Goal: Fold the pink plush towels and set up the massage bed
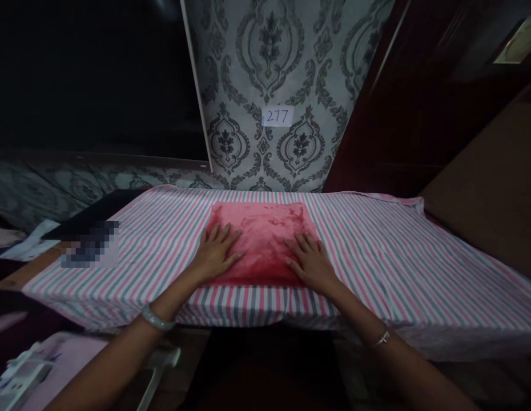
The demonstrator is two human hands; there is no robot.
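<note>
A folded red plush cloth (261, 234) lies flat in the middle of a table covered with a pink, grey and white striped sheet (377, 245). My left hand (216, 251) rests palm down on the cloth's near left corner, fingers spread. On the near right corner my right hand (310, 260) lies flat in the same way. Neither hand holds anything. Each wrist wears a bracelet.
A patterned wall stands behind the table with a paper label reading 277 (277, 116). Dark wooden furniture (419, 114) rises at the right. A dark flat object (98, 214) and papers (29, 242) lie at the left. A pale pink thing (43, 365) sits low left.
</note>
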